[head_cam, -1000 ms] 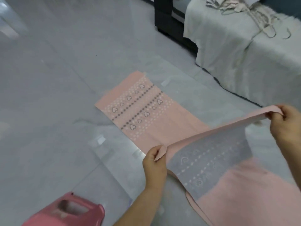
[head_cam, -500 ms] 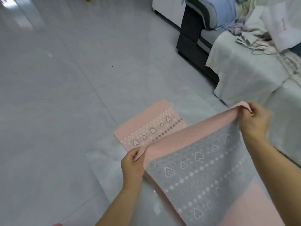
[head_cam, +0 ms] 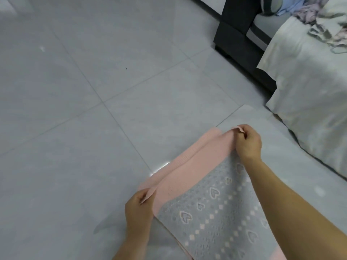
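A pink towel [head_cam: 189, 177] with a grey band of hearts and dots lies on the grey tiled floor, folded over itself. My left hand [head_cam: 139, 207] pinches the near corner of the folded-over end. My right hand [head_cam: 247, 142] pinches the far corner. Between them the held edge stretches almost over the towel's far end, of which only a thin pink strip [head_cam: 187, 156] shows beyond it. The grey patterned underside faces up toward me.
A sofa draped in a pale sheet [head_cam: 308, 87] stands at the right, with loose clothes [head_cam: 319, 21] piled on top. Its black frame [head_cam: 242, 38] reaches the floor at upper right. Bare tiled floor [head_cam: 93, 109] spreads to the left and ahead.
Both hands have carried the held towel edge forward over the lying half. The far patterned end, visible before, is now nearly covered. The pink stool at lower left has left the view.
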`<state>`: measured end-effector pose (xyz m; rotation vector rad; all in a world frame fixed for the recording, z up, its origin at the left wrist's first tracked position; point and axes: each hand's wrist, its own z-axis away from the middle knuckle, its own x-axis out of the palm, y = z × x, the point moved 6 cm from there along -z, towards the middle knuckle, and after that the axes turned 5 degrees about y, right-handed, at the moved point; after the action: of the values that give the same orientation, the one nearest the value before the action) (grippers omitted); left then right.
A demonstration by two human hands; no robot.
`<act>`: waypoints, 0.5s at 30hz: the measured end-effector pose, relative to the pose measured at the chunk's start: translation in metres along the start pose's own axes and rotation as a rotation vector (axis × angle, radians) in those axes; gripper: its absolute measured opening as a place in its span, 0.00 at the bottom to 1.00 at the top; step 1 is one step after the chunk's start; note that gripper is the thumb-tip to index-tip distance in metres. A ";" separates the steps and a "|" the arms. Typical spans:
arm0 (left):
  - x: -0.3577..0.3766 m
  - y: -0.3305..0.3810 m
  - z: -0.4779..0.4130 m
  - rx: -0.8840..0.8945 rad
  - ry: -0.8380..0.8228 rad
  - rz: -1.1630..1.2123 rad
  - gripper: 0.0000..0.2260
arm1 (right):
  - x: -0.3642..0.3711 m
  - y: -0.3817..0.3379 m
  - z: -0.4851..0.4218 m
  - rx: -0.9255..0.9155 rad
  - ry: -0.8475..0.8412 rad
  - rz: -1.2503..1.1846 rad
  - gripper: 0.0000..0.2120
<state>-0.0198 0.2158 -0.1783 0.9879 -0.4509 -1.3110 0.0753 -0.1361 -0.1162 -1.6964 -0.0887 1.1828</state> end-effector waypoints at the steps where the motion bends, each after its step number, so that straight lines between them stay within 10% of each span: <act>1: -0.001 -0.002 -0.004 -0.003 0.003 -0.017 0.09 | 0.010 0.002 -0.003 -0.004 -0.027 0.012 0.10; 15: -0.016 0.005 -0.007 -0.014 0.181 0.036 0.03 | 0.050 0.011 -0.023 -0.032 0.012 0.379 0.09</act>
<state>-0.0154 0.2330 -0.1746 1.0714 -0.3195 -1.1790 0.1124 -0.1294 -0.1574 -1.7976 0.2326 1.4535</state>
